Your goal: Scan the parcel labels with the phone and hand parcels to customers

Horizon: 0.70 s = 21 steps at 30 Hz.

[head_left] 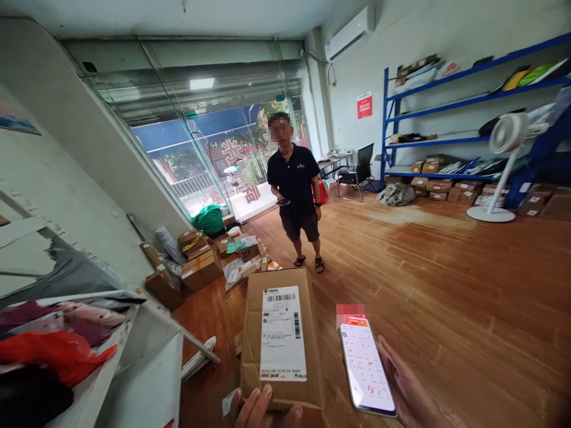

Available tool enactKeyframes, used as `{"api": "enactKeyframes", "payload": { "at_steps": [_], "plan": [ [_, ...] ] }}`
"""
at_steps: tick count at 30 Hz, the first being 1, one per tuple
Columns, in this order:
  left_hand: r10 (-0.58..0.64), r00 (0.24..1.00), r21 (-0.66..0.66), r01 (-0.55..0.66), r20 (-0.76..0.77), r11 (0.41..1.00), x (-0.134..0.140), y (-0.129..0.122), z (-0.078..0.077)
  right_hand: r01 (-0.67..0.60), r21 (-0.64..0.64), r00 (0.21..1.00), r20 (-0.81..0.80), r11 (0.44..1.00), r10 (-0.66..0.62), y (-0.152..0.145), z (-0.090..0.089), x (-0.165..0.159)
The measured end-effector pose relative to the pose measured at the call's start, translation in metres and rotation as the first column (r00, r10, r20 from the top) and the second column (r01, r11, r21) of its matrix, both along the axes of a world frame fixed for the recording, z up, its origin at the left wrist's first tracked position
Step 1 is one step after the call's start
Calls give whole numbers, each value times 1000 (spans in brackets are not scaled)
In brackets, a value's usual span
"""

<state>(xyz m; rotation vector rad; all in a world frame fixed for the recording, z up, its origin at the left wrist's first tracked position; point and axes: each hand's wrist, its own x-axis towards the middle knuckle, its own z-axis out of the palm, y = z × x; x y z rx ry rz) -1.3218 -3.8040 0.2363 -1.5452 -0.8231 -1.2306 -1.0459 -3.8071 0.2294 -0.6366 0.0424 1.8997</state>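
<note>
A brown cardboard box (314, 333) with a white shipping label (283, 333) is held up in front of me. My left hand (259, 410) grips its near end, fingertips on the face below the label. To the right, my right hand (408, 389) holds a smartphone (368, 365), its lit screen showing rows of small icons and a red banner at the top. The fingers under the phone are mostly hidden. Box and phone are apart from each other.
A person (294, 178) stands ahead, holding a dark phone. Parcels (203, 270) lie on the floor at left. A white rack (151, 362) with bags stands near left. Blue shelves (446, 107), a white fan (491, 202) and a chair (359, 172) are at right.
</note>
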Motion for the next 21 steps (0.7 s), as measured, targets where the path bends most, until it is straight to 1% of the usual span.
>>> {"api": "enactKeyframes", "payload": {
  "at_steps": [1, 4, 5, 7, 9, 12, 15, 16, 18, 20, 21],
  "plan": [
    [0, 1000, 7, 0, -27, 1000, 0, -4, 1, 6, -19, 1000, 13, 1000, -6, -1, -1, -1],
    [53, 989, -146, -74, -141, 987, 2, -14, 5, -9, -77, 999, 46, 997, 12, -3, -6, 0],
    [65, 986, -186, -94, -156, 978, 2, -15, 6, -19, -84, 999, 46, 996, 23, -2, -7, 1],
    [64, 983, -194, -97, -171, 976, 1, -16, 8, -38, -69, 998, 40, 997, 41, -2, -8, 2],
    [64, 984, -159, -90, -164, 983, -1, -15, 9, -28, -36, 997, 65, 999, 30, -3, -7, 1],
    [60, 981, -72, -75, -187, 995, -7, -14, 13, -14, -6, 994, 104, 1000, 15, -5, -5, -2],
    [60, 972, -81, -81, -228, 993, -10, -14, 18, -14, 13, 997, 81, 1000, 13, -7, -5, -2],
    [55, 972, -63, -71, -227, 995, -9, -12, 21, -16, 10, 998, 69, 1000, 16, -7, -5, -2],
    [32, 978, 35, -26, -206, 999, -4, -7, 25, -28, -2, 999, 40, 1000, 28, -8, -4, -1],
    [3, 986, 150, 22, -168, 989, 5, 0, 30, -35, -4, 999, 15, 999, 35, -8, -2, -1],
    [-6, 989, 183, 33, -146, 983, 9, 3, 32, -35, -3, 999, 13, 999, 35, -8, -1, -1]
  ]
}}
